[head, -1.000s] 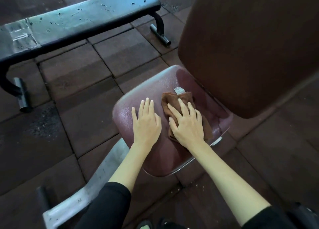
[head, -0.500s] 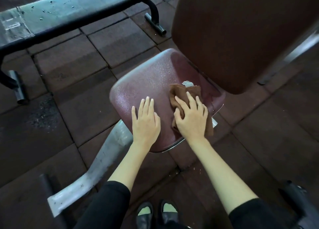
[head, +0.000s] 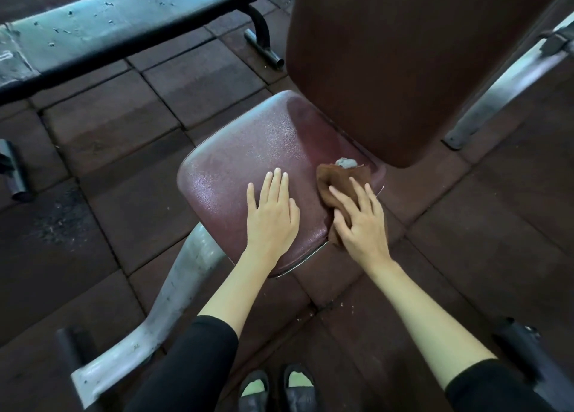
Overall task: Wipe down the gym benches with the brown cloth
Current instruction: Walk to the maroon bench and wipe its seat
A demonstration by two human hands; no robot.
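Brace with the left grip (head: 273,219), released and flat on the maroon padded vinyl bench seat (head: 236,169). The right grip (head: 362,228), fingers spread and unclenched, presses the crumpled brown cloth (head: 338,178) against the seat's right edge. The cloth lies under the palm and projects beyond the fingertips, reaching a small grey lump (head: 345,162). Apply even pressure and overlap strokes.

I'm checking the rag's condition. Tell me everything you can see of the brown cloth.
The brown cloth is soft-looking fabric, bunched and creased, lying at the right edge of the maroon seat pad, near the backrest. Its near end hangs over the pad's edge. The right hand, spread wide, presses on it. A pale grey lump shows at its far end.
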